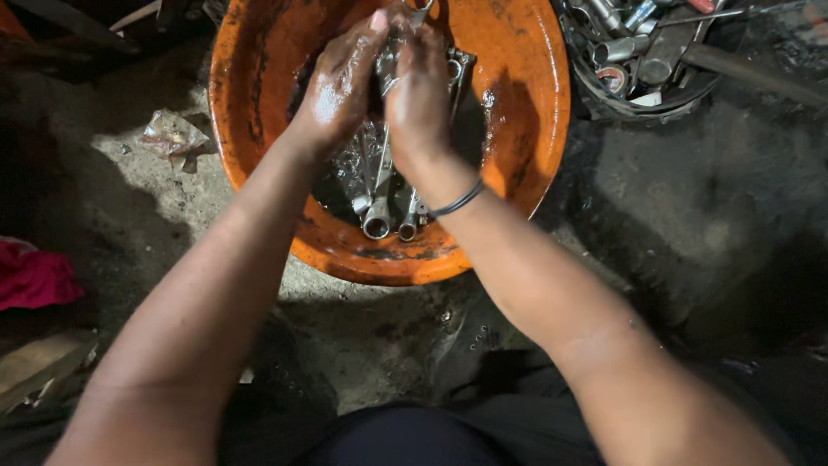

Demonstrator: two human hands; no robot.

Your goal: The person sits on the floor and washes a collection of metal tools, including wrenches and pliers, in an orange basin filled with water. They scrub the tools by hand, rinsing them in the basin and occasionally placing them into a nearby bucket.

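I see both hands pressed together over the orange basin [526,103], wet and oily; my left hand [341,86] and right hand [420,95] clench a dark metal part [385,65] between the palms, mostly hidden; wrenches [379,211] lie below in dark liquid, long axes pointing toward me, nearer my right wrist; a crumpled clear wrapper [172,134] sits on the floor left; a tool bucket [642,60] upper right.
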